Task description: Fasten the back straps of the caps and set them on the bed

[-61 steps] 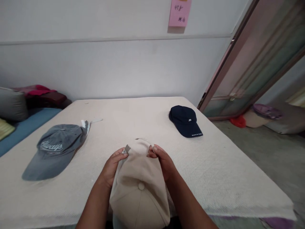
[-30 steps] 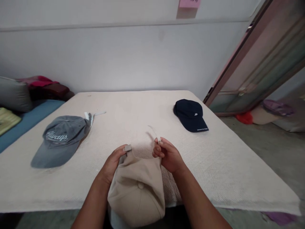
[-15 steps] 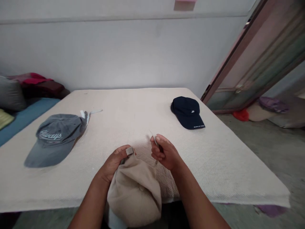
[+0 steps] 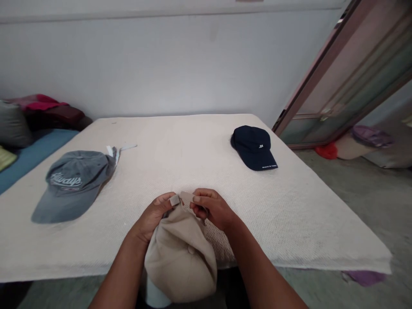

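Note:
A beige cap (image 4: 180,262) hangs at the table's front edge, its button-topped crown towards me. Between the thumb and fingers of my left hand (image 4: 156,214) is the buckle end (image 4: 174,200) of its back strap. My right hand (image 4: 214,208) pinches the loose strap end (image 4: 186,197), whose tip lies right beside the buckle. Whether the tip has entered the buckle, I cannot tell. Below the crown at left, a pale part (image 4: 156,294) shows, probably the brim.
On the cream-covered table (image 4: 180,150) lie a grey cap (image 4: 77,184) with white lettering at left and a navy cap (image 4: 252,146) at right. A wall (image 4: 161,68) stands behind. Cushions (image 4: 14,124) are at far left, a glass-panelled door (image 4: 325,116) at right.
My right hand has moved left, bringing the strap end up against the buckle. My left hand keeps its hold on the buckle end. The view has tipped slightly downward.

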### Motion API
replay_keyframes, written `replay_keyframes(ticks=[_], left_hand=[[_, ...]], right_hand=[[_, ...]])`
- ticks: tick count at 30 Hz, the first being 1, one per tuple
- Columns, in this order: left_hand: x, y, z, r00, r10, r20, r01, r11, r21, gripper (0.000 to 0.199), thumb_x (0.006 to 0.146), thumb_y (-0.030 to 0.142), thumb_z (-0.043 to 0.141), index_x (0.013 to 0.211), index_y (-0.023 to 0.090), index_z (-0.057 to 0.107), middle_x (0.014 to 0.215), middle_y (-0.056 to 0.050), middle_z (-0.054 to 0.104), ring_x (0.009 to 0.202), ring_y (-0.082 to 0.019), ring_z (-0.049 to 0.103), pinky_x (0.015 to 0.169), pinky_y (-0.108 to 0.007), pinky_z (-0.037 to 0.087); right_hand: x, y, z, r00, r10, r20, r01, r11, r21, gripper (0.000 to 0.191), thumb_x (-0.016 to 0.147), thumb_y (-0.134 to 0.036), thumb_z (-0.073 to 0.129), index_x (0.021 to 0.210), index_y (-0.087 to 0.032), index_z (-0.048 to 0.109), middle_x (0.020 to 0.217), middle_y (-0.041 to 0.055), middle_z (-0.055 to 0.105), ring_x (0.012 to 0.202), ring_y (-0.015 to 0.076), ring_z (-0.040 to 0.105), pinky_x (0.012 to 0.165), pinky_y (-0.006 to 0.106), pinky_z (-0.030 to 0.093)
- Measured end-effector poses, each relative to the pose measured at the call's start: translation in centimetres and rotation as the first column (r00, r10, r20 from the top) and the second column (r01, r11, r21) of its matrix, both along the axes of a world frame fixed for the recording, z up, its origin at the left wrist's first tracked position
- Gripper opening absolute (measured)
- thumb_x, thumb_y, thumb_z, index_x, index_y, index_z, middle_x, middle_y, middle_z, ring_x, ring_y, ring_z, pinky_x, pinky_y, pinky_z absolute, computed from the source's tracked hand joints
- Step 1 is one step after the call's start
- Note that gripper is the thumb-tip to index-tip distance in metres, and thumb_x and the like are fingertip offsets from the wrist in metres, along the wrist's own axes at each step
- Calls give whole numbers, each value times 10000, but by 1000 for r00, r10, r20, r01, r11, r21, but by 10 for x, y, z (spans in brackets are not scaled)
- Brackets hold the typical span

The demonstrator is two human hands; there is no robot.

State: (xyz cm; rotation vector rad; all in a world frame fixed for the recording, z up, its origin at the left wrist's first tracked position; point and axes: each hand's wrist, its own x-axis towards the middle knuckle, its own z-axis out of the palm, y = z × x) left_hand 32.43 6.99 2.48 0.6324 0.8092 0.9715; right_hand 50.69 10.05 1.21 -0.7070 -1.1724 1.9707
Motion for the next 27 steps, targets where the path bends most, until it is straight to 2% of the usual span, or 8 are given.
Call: replay_keyframes(ticks=[9,15,20,27], left_hand=[[2,-1,3,999,36,-38,-38,999,-28,147,718,281,706,726,156,628,662,-22,653,559,-132,584,559,-243,462],[2,1,3,997,12,-78,-15,999,-29,133,734,272,694,736,153,634,656,-13,649,533,-110,556,531,-217,428],[0,2,0,993,-3,-121,1,1000,-12,168,736,298,690,734,142,624,636,-9,620,513,-100,521,512,-212,395],[1,1,0,992,-13,-123,14,1000,2,168,759,306,664,764,142,627,676,-26,636,557,-119,551,546,-227,411]], right_hand=[[5,-1,4,998,43,46,-44,999,1,167,774,-263,576,662,-140,594,602,-1,535,464,62,390,449,207,273],[6,-1,5,994,0,109,-4,999,37,161,779,-245,552,662,-141,589,576,-12,514,450,61,384,437,206,265],[9,-1,4,993,30,115,-35,998,43,167,785,-252,544,665,-143,585,596,-8,523,460,61,383,444,209,265],[10,0,5,990,-44,131,36,997,64,165,784,-236,532,661,-140,585,535,-26,483,434,57,358,424,203,232]])
